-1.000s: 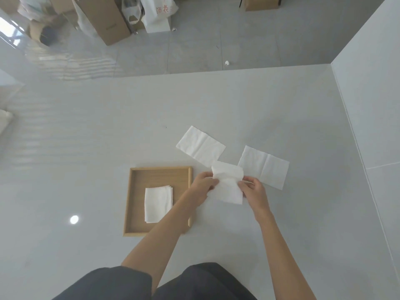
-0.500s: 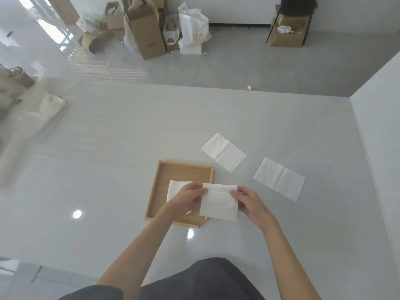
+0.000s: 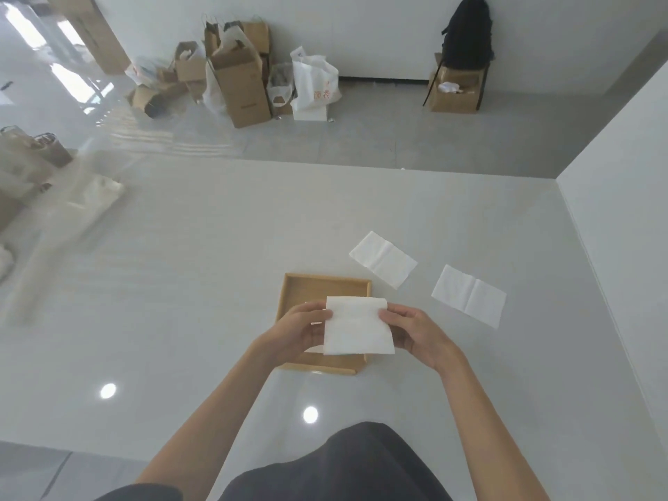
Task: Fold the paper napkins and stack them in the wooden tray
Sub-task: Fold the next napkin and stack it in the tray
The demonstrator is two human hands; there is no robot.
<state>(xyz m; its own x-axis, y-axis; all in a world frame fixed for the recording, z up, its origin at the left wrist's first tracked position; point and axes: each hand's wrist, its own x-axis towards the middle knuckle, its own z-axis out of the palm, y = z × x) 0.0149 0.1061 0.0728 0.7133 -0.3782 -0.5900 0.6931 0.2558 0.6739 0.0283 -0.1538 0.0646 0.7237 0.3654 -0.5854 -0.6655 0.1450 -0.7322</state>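
A folded white napkin (image 3: 356,327) is held flat between both hands, above the right part of the wooden tray (image 3: 325,282). My left hand (image 3: 296,329) pinches its left edge and my right hand (image 3: 415,330) pinches its right edge. The napkin and my left hand hide most of the tray's inside; a sliver of another white napkin (image 3: 313,349) shows under my left hand. Two unfolded napkins lie on the white table, one (image 3: 383,258) just beyond the tray's far right corner, the other (image 3: 469,295) further right.
A white wall (image 3: 621,229) borders the table on the right. The table's far edge (image 3: 325,164) drops to a grey floor with cardboard boxes (image 3: 240,85), bags and a black backpack (image 3: 468,34). Paper bags (image 3: 32,153) sit at the far left.
Both hands carried the folded napkin from the table right of the tray to a spot over the tray. The camera tilted up, showing more of the room.
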